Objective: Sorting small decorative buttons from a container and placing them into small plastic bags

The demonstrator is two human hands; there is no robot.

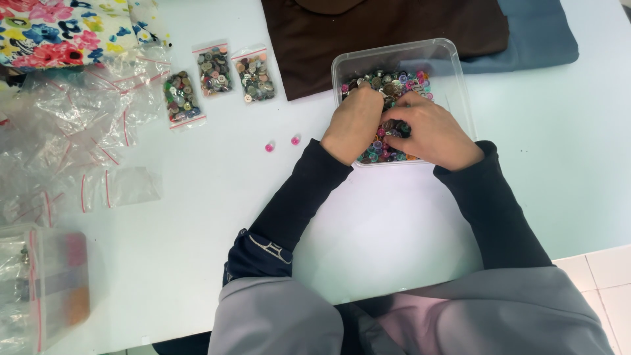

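Pale blue-white tabletop (197, 230) carries a clear plastic container (453, 72) full of mixed coloured buttons (394, 84). Both hands are sunk into that container: the left hand (353, 121) lies palm down with fingers curled into the buttons, and the right hand (434, 135) sits just beside it, fingertips bent and pinched among them; whether either has hold of a particular button cannot be told. Left of the container lie two loose pink buttons (269, 147), and further left three small zip bags of buttons (217, 71) and a heap of empty zip bags (79, 131). Behind the container lies folded brown fabric (388, 26).
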